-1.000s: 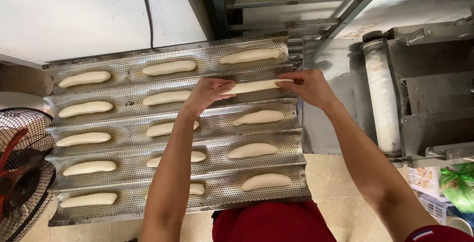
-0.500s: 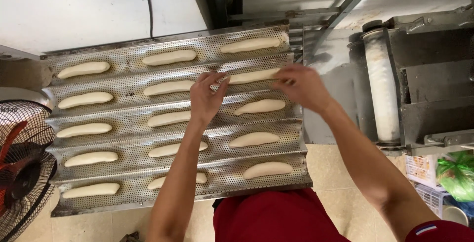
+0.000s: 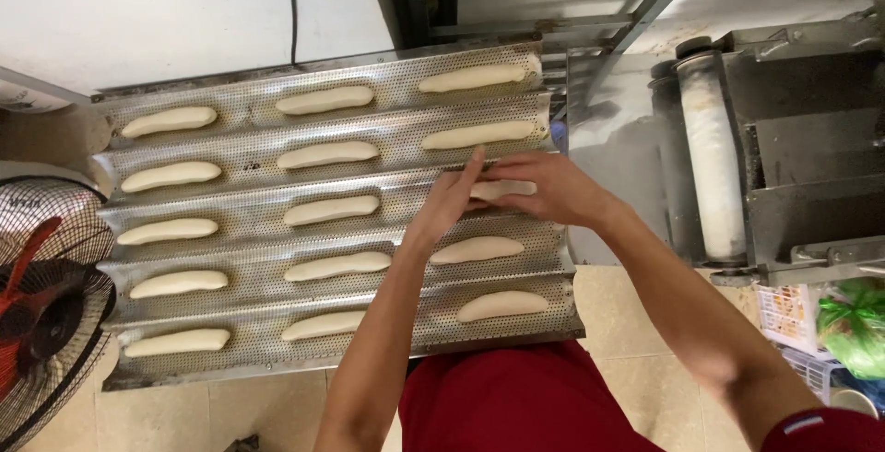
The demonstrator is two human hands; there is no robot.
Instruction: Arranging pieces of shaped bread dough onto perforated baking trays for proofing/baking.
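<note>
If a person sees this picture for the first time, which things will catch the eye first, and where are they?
The eye goes first to the perforated metal tray in the middle, its five troughs filled with pale dough sticks in neat rows. Over its third trough, at the right end, the left hand and right hand meet on one dough piece. A red fan in a wire cage sits at the lower left, and a floured roller stands at the right.
</note>
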